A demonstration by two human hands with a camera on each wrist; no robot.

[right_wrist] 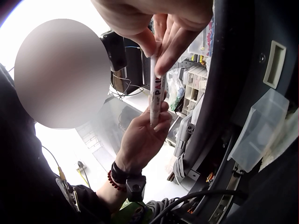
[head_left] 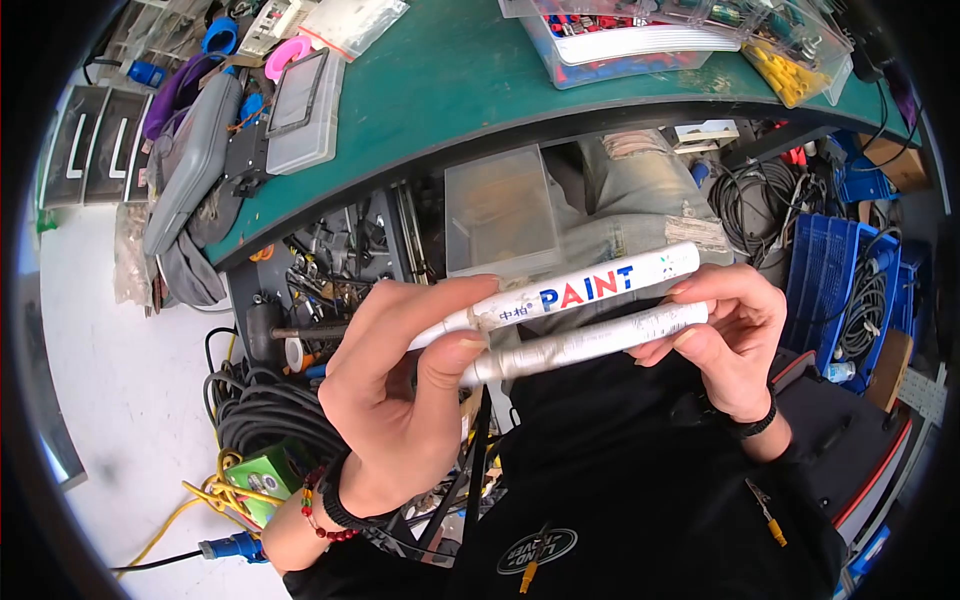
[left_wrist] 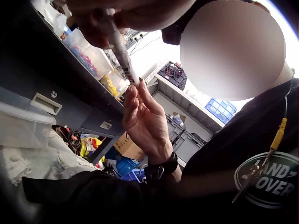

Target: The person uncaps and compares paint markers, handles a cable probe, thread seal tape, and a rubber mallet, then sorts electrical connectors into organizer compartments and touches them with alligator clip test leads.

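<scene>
Two white paint markers are held side by side in front of the chest. The upper marker point(head_left: 598, 287) carries the word PAINT in blue and red letters; the lower marker point(head_left: 590, 342) has a scuffed, smudged barrel and faint small print. My left hand point(head_left: 400, 390) pinches both near their left ends between thumb and fingers. With thumb and fingertips, my right hand point(head_left: 738, 335) grips the right ends. In the left wrist view the right hand point(left_wrist: 147, 119) holds the far end of the markers. The left hand point(right_wrist: 145, 140) shows below the lettered marker point(right_wrist: 157, 95) in the right wrist view.
Beyond the hands runs a green workbench point(head_left: 440, 60) with a parts box point(head_left: 620, 70) and a grey case point(head_left: 195, 165) on it. Beneath its edge is a clear plastic box point(head_left: 500, 210). Black cables point(head_left: 270, 410) lie at left, blue crates point(head_left: 835, 290) at right.
</scene>
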